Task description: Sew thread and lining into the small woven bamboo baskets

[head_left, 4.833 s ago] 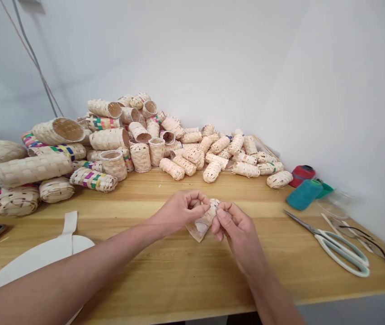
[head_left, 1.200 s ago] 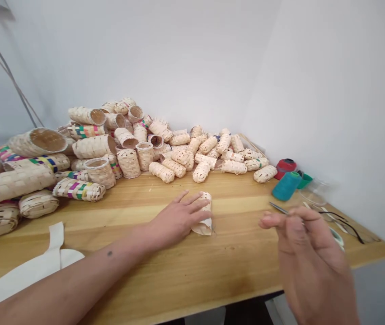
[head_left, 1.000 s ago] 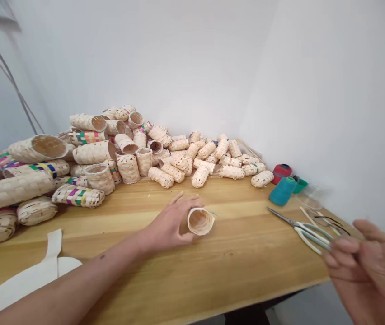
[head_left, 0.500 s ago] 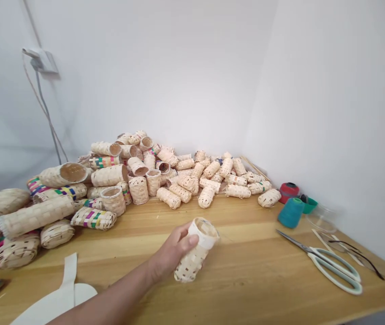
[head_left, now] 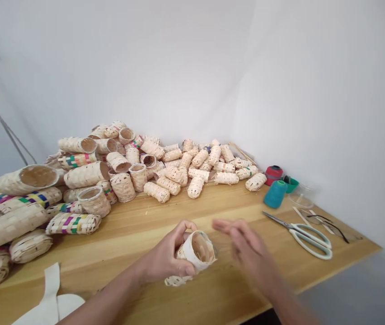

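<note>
My left hand (head_left: pixel 170 255) is wrapped round a small woven basket (head_left: pixel 199 253). The basket is a tube of pale strips with a white band at its mouth, tilted so that the open end faces right and up. Its lower end shows below my thumb; my palm and fingers cover part of the side. My right hand (head_left: pixel 246 248) is just right of the mouth, apart from it and blurred by motion. Its fingers look pressed together; anything between the fingertips is too small or blurred to make out.
A heap of woven baskets (head_left: pixel 121 187) fills the table's back and left. At right are scissors (head_left: pixel 309 239), glasses (head_left: pixel 328 223), a teal thread cone (head_left: pixel 275 194), a red spool (head_left: pixel 274 174) and a clear bowl (head_left: pixel 302 197). A white strip (head_left: pixel 52 284) lies front left.
My right hand has come into view beside the basket. My left hand has turned the basket's mouth more toward me. The view has shifted to the right.
</note>
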`<act>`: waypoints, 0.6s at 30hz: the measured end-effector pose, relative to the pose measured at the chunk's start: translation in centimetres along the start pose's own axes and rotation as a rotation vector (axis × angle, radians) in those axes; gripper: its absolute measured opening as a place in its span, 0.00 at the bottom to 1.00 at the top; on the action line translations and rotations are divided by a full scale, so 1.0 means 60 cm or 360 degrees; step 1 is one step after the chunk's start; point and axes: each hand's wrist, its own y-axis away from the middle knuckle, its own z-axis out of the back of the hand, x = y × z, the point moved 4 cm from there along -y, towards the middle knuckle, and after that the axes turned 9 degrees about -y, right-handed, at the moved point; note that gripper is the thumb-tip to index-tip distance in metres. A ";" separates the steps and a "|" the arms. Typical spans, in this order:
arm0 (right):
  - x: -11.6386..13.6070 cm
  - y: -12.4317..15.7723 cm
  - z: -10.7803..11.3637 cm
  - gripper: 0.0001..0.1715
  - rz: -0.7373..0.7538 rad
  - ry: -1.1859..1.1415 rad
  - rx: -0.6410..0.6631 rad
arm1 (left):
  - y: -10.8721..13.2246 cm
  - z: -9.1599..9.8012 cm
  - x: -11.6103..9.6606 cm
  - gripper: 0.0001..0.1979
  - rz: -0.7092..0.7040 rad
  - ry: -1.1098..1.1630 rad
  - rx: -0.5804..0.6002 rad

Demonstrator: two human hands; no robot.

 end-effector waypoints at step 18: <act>0.006 -0.048 -0.041 0.10 0.0052 -0.0956 0.0121 | -0.006 0.014 0.023 0.23 0.0255 0.0273 -0.0353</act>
